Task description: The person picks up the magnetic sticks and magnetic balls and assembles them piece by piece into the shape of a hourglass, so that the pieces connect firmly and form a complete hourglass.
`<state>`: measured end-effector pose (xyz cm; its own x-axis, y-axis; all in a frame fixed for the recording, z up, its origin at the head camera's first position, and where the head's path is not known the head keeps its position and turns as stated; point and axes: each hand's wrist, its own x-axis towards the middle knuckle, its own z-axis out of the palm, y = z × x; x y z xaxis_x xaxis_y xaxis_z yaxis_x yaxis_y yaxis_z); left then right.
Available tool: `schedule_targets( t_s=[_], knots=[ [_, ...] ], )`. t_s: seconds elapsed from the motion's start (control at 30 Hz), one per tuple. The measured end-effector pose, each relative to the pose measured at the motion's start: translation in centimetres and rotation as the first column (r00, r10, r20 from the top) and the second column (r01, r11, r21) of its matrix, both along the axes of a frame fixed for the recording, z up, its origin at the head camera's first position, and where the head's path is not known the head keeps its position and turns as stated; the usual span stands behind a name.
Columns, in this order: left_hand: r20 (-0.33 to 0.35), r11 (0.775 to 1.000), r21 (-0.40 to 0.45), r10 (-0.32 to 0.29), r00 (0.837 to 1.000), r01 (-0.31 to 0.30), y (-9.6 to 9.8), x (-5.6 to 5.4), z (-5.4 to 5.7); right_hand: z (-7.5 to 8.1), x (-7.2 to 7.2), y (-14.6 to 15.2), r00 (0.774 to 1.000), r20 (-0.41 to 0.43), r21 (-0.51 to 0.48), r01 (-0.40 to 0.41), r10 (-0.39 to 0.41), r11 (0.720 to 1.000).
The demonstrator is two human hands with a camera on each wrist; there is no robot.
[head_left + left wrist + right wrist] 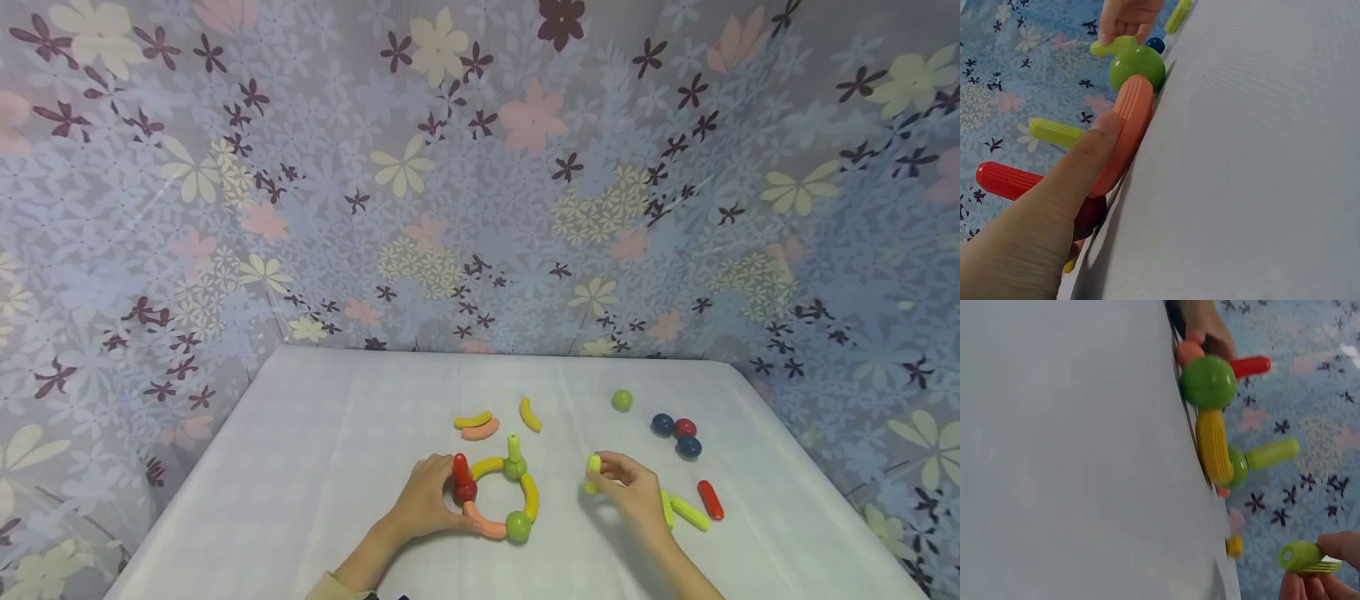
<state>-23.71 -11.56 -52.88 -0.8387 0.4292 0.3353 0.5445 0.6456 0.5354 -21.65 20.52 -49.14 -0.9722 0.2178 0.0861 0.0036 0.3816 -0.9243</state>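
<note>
A ring of toy building rods and balls lies on the table. It joins yellow curved rods [531,497], an orange curved rod [489,527], a red ball [466,490] and green balls [517,527]. A red rod [461,468] stands up from the red ball, and a light-green rod [513,447] rises from the far green ball. My left hand [426,502] holds the ring at its left, thumb on the orange rod [1129,134], fingers by the red ball. My right hand [632,492] pinches another light-green rod [1302,556] upright, right of the ring.
Behind the ring lie loose yellow [473,420] and orange [481,430] curved rods. To the right are a green ball [622,401], dark blue balls [688,447], a red ball [685,428], a red rod [710,500] and light-green rods [690,513]. Flowered curtains [480,167] surround the table.
</note>
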Motion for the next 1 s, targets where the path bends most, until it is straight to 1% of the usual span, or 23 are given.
schedule_targets(
  t_s=[0.07,0.13,0.2,0.27,0.37,0.47,0.53,0.6,0.67,0.77,0.87,0.93,1.0],
  knots=[
    [-0.006,1.0,-0.001,-0.006,1.0,0.006,0.0,0.0,-0.1,-0.2,0.1,-1.1,1.0,0.024,-0.057,-0.017,0.018,0.998],
    [-0.009,1.0,0.005,-0.013,1.0,0.013,0.0,0.0,-0.1,-0.3,0.4,-2.2,0.999,0.016,-0.106,-0.046,0.048,0.993],
    [-0.011,1.0,0.01,-0.017,1.0,0.017,0.0,0.0,-0.1,-0.3,0.7,-3.3,0.996,-0.01,-0.148,-0.093,0.093,0.985],
    [-0.015,1.0,0.014,-0.019,1.0,0.02,0.1,0.0,-0.1,-0.3,1.1,-4.2,0.987,-0.054,-0.173,-0.157,0.149,0.972],
    [-0.024,1.0,0.015,-0.022,0.999,0.022,0.1,0.0,-0.2,-0.4,1.6,-5.3,0.969,-0.102,-0.206,-0.244,0.227,0.948],
    [-0.018,0.999,0.022,-0.033,0.999,0.034,0.1,0.1,-0.1,-0.4,2.1,-6.1,0.951,-0.134,-0.225,-0.302,0.277,0.926],
    [-0.004,0.999,0.027,-0.038,0.999,0.038,0.1,0.1,-0.1,-0.5,2.2,-6.5,0.943,-0.148,-0.216,-0.324,0.297,0.921],
    [0.015,0.999,0.031,-0.04,0.999,0.04,0.2,0.2,0.0,-0.5,2.4,-6.8,0.935,-0.149,-0.184,-0.345,0.321,0.92],
    [0.028,0.999,0.026,-0.037,0.999,0.036,0.2,0.2,0.1,-0.6,2.5,-7.0,0.934,-0.132,-0.16,-0.352,0.333,0.922],
    [0.043,0.999,0.021,-0.036,0.998,0.035,0.2,0.2,0.2,-0.8,2.7,-7.2,0.934,-0.099,-0.151,-0.355,0.343,0.923],
    [0.045,0.999,0.023,-0.037,0.998,0.036,0.2,0.3,0.2,-1.0,2.7,-7.2,0.926,-0.089,-0.15,-0.377,0.367,0.914],
    [0.04,0.999,0.026,-0.037,0.998,0.036,0.2,0.2,0.3,-1.1,2.7,-7.2,0.911,-0.094,-0.127,-0.412,0.403,0.902],
    [0.041,0.999,0.024,-0.037,0.998,0.036,0.1,0.2,0.2,-1.2,2.6,-7.1,0.887,-0.116,-0.082,-0.456,0.446,0.886]
  ],
)
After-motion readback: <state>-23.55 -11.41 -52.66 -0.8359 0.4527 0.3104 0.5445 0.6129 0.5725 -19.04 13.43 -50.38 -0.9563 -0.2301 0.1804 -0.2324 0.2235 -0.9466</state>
